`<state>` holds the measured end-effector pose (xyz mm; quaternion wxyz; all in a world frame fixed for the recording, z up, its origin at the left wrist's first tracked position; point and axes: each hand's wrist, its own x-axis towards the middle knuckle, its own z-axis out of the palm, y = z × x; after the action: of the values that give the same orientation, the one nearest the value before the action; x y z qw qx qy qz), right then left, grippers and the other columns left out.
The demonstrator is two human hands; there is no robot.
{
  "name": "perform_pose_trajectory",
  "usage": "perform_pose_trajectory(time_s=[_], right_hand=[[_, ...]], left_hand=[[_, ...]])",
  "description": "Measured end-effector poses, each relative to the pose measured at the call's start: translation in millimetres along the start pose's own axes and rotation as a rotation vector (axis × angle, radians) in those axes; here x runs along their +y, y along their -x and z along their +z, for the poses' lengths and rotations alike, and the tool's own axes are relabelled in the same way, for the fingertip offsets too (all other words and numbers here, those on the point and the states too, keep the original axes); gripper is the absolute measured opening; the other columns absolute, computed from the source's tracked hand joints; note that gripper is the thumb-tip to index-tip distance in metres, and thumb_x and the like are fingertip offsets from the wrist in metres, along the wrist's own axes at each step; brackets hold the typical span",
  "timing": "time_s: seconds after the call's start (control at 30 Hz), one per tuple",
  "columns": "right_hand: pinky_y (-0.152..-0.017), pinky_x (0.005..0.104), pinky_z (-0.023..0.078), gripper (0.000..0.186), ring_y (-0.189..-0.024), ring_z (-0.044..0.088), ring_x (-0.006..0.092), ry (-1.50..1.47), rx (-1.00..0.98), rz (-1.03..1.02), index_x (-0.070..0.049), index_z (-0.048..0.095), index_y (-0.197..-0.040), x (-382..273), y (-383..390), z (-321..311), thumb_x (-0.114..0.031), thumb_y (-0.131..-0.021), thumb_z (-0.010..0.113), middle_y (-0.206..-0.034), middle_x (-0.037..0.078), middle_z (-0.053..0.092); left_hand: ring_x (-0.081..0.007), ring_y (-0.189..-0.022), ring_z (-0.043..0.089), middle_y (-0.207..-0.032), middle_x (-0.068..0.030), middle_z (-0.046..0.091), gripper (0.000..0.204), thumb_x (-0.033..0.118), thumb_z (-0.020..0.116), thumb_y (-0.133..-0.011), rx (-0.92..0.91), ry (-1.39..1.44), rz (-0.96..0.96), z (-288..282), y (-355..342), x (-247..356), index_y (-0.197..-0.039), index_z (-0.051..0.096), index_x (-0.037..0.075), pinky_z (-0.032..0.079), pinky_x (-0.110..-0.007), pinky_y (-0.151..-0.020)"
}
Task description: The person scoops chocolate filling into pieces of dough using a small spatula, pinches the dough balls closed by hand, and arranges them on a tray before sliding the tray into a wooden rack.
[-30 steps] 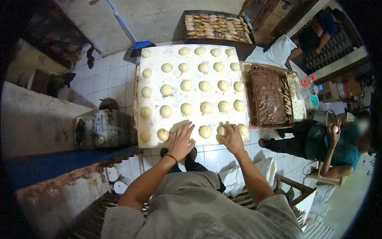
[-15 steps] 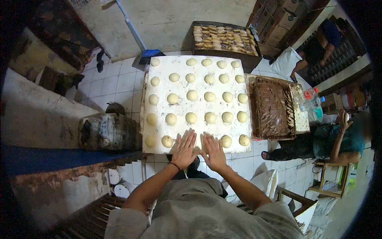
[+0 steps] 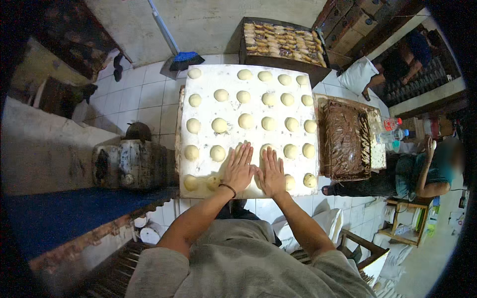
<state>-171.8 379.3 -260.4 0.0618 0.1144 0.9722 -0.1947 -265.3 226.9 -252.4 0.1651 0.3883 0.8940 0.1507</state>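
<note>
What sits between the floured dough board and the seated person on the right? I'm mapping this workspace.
In the head view, a tray of dark chocolate-coloured filling lies between the white board and the seated person, with bottles at its right edge.

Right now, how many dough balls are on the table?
27 dough balls: rows of 5, 6, 6, 6 from the far edge, 4 nearest; left hand and right hand may hide more.
</note>
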Motion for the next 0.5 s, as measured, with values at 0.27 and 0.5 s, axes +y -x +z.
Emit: perform_pose_trajectory(time_s=[0.27,0.5], right_hand=[[-0.128,0.0583,0.012,0.071,-0.161,0.016,0.0411,-0.115,0.138,0.083,-0.001,0.025,-0.166,-16,-8,15,-0.039,-0.109,0.044,-0.173,0.023,0.021],[-0.128,0.0586,0.013,0.070,-0.161,0.017,0.0407,-0.211,0.140,0.103,-0.001,0.025,-0.166,-21,-35,-16,-0.038,-0.110,0.045,-0.173,0.022,0.020]], left_hand=[[-0.0319,-0.162,0.017,-0.174,-0.0178,0.023,0.069,0.028,0.044,-0.104,0.192,-0.020,0.047,25,-1,-4,-0.164,0.027,-0.004,0.011,-0.052,-0.131],[-0.0314,-0.163,0.016,-0.175,-0.0172,0.019,0.072,0.029,0.047,-0.104,0.104,-0.016,0.018,16,-4,-7,-0.165,0.025,-0.002,0.010,-0.054,-0.131]])
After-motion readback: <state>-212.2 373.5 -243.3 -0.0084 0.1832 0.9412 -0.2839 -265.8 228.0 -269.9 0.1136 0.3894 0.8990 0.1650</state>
